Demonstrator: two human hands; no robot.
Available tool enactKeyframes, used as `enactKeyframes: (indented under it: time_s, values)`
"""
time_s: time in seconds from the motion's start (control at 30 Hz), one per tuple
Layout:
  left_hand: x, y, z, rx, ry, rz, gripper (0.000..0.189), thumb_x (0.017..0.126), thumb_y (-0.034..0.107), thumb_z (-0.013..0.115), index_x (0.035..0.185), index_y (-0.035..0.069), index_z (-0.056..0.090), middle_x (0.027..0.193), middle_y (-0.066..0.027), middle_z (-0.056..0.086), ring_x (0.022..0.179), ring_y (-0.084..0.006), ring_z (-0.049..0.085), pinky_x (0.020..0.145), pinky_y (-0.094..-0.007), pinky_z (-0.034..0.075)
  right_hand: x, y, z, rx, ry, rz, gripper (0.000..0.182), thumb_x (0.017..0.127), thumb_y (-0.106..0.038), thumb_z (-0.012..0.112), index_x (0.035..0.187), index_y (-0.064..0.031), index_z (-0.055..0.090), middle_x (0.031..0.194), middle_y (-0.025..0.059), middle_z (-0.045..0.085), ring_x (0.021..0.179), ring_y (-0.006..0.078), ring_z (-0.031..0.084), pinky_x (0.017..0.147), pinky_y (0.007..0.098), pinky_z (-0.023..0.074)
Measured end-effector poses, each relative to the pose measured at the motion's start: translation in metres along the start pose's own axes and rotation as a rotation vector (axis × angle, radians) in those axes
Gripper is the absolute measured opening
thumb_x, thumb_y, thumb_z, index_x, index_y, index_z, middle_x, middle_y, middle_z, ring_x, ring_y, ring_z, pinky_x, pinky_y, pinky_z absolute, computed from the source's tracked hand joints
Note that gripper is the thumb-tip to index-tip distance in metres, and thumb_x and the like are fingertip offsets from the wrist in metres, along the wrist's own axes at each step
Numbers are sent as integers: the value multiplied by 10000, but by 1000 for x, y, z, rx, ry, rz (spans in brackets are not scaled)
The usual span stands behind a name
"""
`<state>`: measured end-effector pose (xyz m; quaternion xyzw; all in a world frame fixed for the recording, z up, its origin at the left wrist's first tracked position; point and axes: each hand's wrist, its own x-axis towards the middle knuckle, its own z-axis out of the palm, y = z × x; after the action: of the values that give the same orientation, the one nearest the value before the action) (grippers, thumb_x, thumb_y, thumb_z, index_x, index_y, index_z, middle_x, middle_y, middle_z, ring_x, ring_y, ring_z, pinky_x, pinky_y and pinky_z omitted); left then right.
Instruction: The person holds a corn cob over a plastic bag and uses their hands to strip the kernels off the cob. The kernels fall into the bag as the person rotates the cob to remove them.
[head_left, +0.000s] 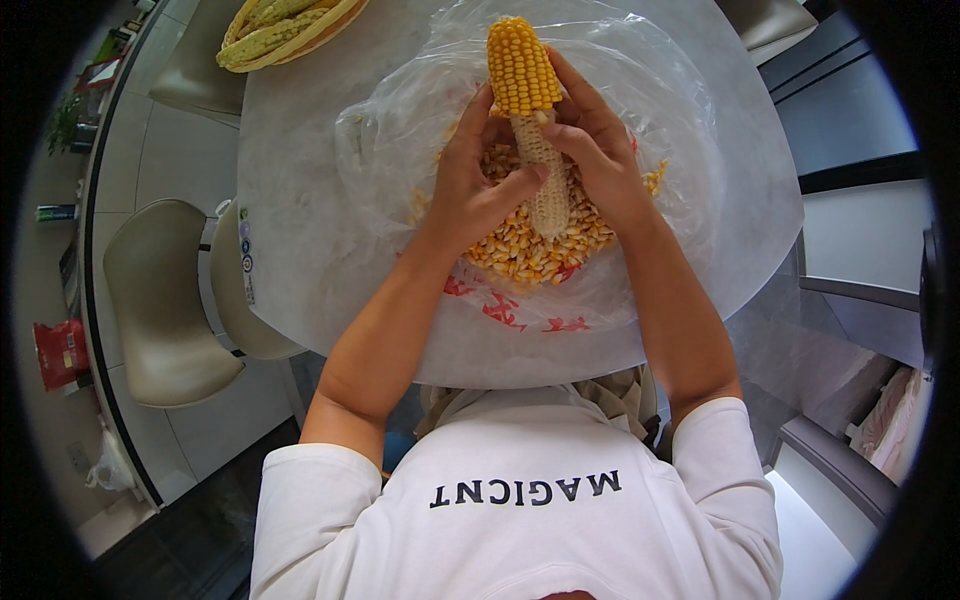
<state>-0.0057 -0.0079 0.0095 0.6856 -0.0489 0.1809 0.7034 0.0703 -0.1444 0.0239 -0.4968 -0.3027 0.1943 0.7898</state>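
An ear of corn (523, 71) is held between both hands over a heap of loose kernels. Its far part still bears yellow kernels, while the near part is bare pale cob. My left hand (474, 176) grips it from the left, thumb lying across the bare cob. From the right, my right hand (596, 154) holds it, with the thumb at the lower border of the kernel rows. Beneath the ear, the loose corn kernels (514, 251) lie on a clear plastic bag (390, 139) with red printing. My hands hide part of the heap.
A woven basket (330, 31) with several ears of corn stands at the table's far left. The rounded grey table (300, 225) has its near edge at my body. Beige chairs (161, 307) stand left of it, and another chair (769, 26) is at the far right.
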Motion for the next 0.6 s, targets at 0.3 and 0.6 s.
enactKeyframes:
  time_s: [0.3, 0.6]
  values:
    - [-1, -3, -2, 41, -31, 30, 855, 737, 111, 736, 1459, -24, 299, 1051, -105, 621, 964, -193, 624, 877, -323, 489, -3, -7, 9, -28, 62, -28, 507, 1003, -155, 467, 1470, -30, 316, 1269, 132, 565, 1144, 155, 543, 972, 282, 426]
    - [-2, 2, 2, 26, -11, 30, 845, 732, 86, 711, 1461, -19, 298, 1046, -105, 621, 973, -187, 620, 882, -318, 483, -3, -6, 10, -65, 76, -33, 474, 1026, -171, 443, 1466, -46, 318, 1274, 131, 561, 1145, 149, 541, 970, 283, 434]
